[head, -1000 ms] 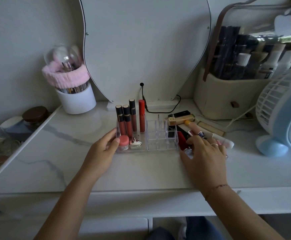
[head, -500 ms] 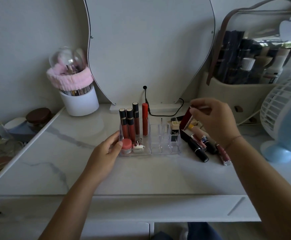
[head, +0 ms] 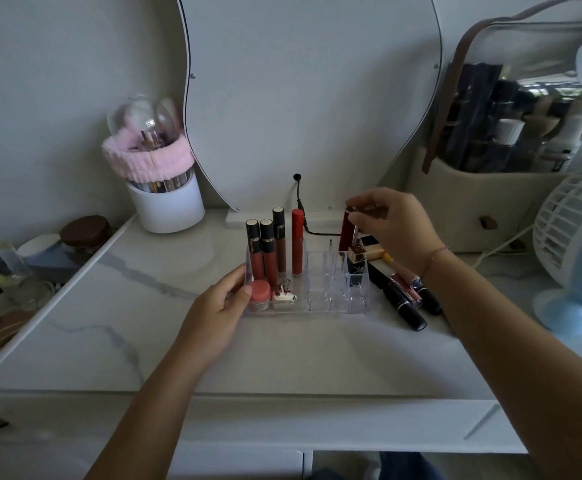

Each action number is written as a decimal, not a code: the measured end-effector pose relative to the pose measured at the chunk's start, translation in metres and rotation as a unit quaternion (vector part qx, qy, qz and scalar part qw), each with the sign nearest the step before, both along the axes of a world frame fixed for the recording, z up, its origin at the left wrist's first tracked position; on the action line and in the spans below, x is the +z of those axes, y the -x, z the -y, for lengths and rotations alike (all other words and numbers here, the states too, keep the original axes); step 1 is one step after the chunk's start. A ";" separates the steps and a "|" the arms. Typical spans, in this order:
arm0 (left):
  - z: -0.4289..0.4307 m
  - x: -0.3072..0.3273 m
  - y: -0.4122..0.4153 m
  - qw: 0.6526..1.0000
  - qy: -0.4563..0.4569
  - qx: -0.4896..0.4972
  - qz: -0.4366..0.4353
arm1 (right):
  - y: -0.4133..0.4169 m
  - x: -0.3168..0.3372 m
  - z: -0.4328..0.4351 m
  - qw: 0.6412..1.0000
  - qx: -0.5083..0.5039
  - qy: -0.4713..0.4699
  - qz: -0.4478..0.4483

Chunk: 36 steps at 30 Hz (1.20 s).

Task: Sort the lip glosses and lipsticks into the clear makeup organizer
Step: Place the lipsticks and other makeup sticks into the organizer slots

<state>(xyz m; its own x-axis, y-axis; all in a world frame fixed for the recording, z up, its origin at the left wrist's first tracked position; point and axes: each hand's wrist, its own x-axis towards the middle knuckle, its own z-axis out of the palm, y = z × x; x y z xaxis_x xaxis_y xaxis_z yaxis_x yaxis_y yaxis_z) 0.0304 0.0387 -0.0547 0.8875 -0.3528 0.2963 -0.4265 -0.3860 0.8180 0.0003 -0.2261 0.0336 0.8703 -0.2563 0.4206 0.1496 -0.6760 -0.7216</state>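
Observation:
The clear makeup organizer (head: 320, 299) sits mid-table. Several lip glosses (head: 268, 251) stand upright in its back-left slots, beside a taller red tube (head: 297, 242). A pink pot (head: 260, 291) and a small charm lie in the front-left tray. A black-and-gold lipstick (head: 356, 263) stands in a right slot. My left hand (head: 218, 313) grips the organizer's left end. My right hand (head: 391, 225) pinches the top of a dark red lip gloss (head: 346, 232), held nearly upright over the back-right slots. More lipsticks (head: 405, 301) lie on the table just right of the organizer.
A white brush cup with a pink band (head: 163, 188) stands back left, under a mirror (head: 310, 91). A black cable (head: 300, 202) runs behind the organizer. A beige cosmetics bag (head: 483, 206) and a white-blue fan (head: 577, 251) stand at the right. Jars (head: 83, 232) crowd the left shelf.
My right hand lifted the dark red lip gloss from the pile at the right, swung it left and turned it upright over the organizer. My left hand stayed on the organizer.

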 end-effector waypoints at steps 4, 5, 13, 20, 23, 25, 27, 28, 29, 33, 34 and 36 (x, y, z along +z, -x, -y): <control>0.000 0.000 0.001 1.000 0.006 -0.004 0.003 | 0.002 -0.012 0.000 1.000 0.005 0.005 -0.029; 0.001 0.001 0.001 1.000 0.007 -0.006 0.002 | 0.003 -0.014 0.000 0.999 0.011 0.003 -0.035; 0.001 -0.001 0.001 1.000 0.013 -0.004 -0.008 | 0.007 -0.020 0.002 0.998 0.028 0.006 -0.051; 0.001 -0.002 -0.001 1.000 0.013 0.000 -0.013 | 0.011 -0.019 0.002 0.999 0.010 -0.017 -0.045; 0.000 -0.003 -0.001 1.000 0.013 0.002 -0.014 | 0.017 -0.017 0.003 0.998 0.005 -0.048 -0.046; 0.000 -0.004 -0.002 1.000 0.015 0.003 -0.013 | 0.024 -0.016 0.006 0.998 -0.013 -0.043 -0.042; 0.000 -0.005 -0.002 1.000 0.016 0.005 -0.011 | 0.035 -0.016 0.011 0.998 -0.036 -0.047 -0.037; 0.000 -0.005 -0.002 1.000 0.016 0.007 -0.012 | 0.043 -0.018 0.012 0.997 -0.047 -0.053 -0.037; 0.000 -0.005 -0.002 1.000 0.015 0.008 -0.013 | 0.051 -0.020 0.014 0.996 -0.059 -0.055 -0.039; -0.001 -0.007 -0.004 1.000 0.009 0.001 -0.001 | 0.087 -0.039 0.015 0.987 -0.141 0.055 -0.051; -0.001 -0.008 -0.005 1.000 0.010 0.001 -0.002 | 0.094 -0.045 0.013 0.980 -0.164 0.097 -0.060; -0.001 -0.010 -0.006 1.000 0.016 0.002 -0.003 | 0.104 -0.055 0.007 0.962 -0.200 0.170 -0.081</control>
